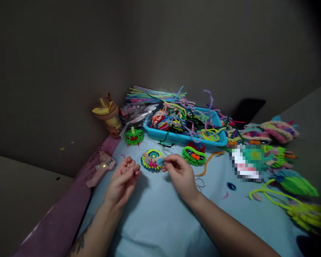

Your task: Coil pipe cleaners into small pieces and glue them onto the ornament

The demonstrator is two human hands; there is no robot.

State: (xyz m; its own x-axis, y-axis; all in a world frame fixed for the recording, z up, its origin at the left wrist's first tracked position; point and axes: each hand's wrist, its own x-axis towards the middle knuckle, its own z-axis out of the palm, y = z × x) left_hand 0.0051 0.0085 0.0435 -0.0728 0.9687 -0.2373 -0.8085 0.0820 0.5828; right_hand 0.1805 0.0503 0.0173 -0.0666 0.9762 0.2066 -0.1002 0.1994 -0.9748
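Observation:
Between the thumb and fingers of my right hand (180,175) is a small light-blue piece of pipe cleaner (159,162). My left hand (124,182) is turned palm up with the fingers curled in and the thumb pressed to them; whatever it may pinch is too small to make out. Just beyond both hands lies a round figure (150,157) of yellow, blue and pink pipe cleaner. Green pipe-cleaner faces lie to either side: one with a small horn (134,136) at the left, another with an orange mouth (194,157) at the right.
A blue tray (183,136) heaped with pipe cleaners stands behind, near a tumbler (108,117). A pink glue gun (101,171) lies at the left. Scissors (199,184), an orange strand (207,164) and a blue button-like disc (231,186) lie right, beside more pipe-cleaner pieces (294,182).

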